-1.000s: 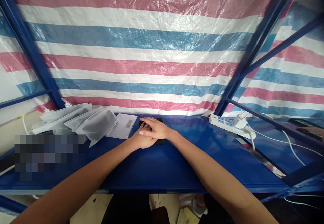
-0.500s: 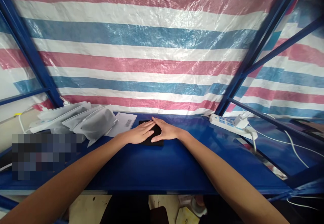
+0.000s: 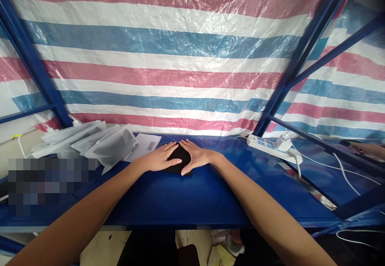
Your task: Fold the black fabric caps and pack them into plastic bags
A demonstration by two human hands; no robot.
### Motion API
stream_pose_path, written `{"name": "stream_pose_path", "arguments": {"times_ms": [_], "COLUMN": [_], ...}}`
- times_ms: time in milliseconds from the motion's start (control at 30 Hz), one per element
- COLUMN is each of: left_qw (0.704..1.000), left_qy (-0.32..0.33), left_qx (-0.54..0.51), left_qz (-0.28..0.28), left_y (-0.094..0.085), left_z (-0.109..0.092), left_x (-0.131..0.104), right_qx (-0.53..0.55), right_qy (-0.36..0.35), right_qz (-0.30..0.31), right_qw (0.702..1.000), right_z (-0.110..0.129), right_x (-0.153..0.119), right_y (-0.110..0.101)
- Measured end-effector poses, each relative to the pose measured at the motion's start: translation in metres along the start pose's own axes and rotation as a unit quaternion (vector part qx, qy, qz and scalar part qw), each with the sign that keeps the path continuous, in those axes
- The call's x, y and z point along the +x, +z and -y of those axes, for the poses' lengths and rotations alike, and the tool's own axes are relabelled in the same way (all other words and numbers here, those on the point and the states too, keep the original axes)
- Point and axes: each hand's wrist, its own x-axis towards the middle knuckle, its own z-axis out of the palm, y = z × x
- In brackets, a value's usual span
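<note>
A small black cloth-like item [image 3: 179,158] lies flat on the blue table [image 3: 180,202], near its back edge. My left hand [image 3: 160,156] rests palm down on the item's left side, fingers stretched and the thumb pointing right. On the right side lies my right hand [image 3: 194,156], also flat, its fingers spread and its thumb toward the front edge. Between the two hands the middle of the black item shows; the hands are apart. Its outer sides are hidden under them.
Frosted zip bags [image 3: 112,146] and a white paper sheet [image 3: 144,146] lie at the back left. A white power strip [image 3: 264,145] with plugs and cables sits at the right, beside the blue frame post. Another person's hand [image 3: 368,150] shows at far right.
My hands have moved apart, uncovering more of the black item between them. The view has shifted slightly. Another person's hand has come into sight at the far right.
</note>
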Motion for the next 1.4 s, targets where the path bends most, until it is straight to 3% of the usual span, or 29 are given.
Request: {"name": "stream_pose_path", "arguments": {"times_ms": [333,567,700,800,933,1067,1233,1400], "left_qw": [1.0,1.0,1.0,0.999,1.0,0.998,0.998,0.996], "left_qy": [0.001,-0.003,-0.012,-0.009,0.003,0.01,0.005,-0.049], "left_qx": [0.003,-0.004,-0.003,-0.008,-0.027,-0.035,-0.056,-0.055], "left_qz": [-0.021,0.005,-0.018,-0.031,0.008,0.053,0.015,-0.044], "left_y": [0.005,0.001,0.007,0.01,0.002,-0.012,-0.016,-0.01], "left_z": [0.002,-0.005,-0.004,-0.002,0.003,0.006,0.004,0.005], "left_x": [0.002,-0.001,0.001,0.002,0.0,-0.003,-0.004,-0.001], "right_qx": [-0.01,-0.002,-0.01,0.002,-0.003,0.002,0.032,0.076], "right_qy": [0.012,-0.014,-0.038,-0.008,0.035,0.047,0.037,0.012], "right_qz": [-0.005,-0.032,-0.065,-0.056,-0.012,-0.006,-0.027,-0.077], "right_qw": [1.0,0.999,0.997,0.998,0.999,0.999,0.998,0.994], "right_z": [-0.001,-0.002,0.001,0.001,0.001,0.001,0.0,-0.001], "right_x": [-0.01,-0.014,-0.018,-0.021,-0.021,-0.02,-0.021,-0.022], "right_y": [-0.001,0.0,-0.002,-0.003,-0.004,-0.004,-0.007,-0.009]}}
